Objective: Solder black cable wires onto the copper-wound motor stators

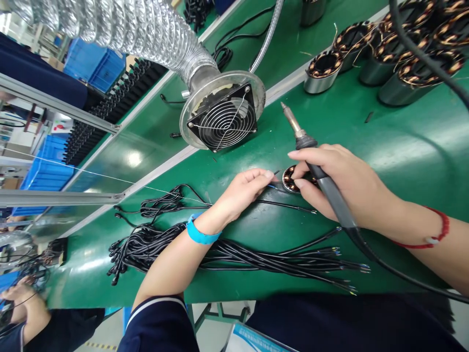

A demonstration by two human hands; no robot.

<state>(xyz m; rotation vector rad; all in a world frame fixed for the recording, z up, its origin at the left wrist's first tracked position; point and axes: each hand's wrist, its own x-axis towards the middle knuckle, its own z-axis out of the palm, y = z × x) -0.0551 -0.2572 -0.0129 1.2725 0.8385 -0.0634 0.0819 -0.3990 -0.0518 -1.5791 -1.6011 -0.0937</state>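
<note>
My right hand [333,178] is wrapped round a soldering iron [331,198], whose metal tip points up and away from me. Beneath those fingers a small motor stator [289,180] with copper windings lies on the green bench, partly hidden by the hand. My left hand [252,188] pinches thin wires [274,186] just left of the stator; the fingertips hide how they join it. Below the left wrist a thick bundle of black cables [249,256] runs across the bench, with bared coloured ends to the right.
A fume extractor fan [225,122] on a foil duct [146,34] hangs over the bench [403,161]. Several finished-size stators [322,73] stand at the back right. Another cable coil [161,203] lies left. A co-worker's arm [32,313] shows at the lower left.
</note>
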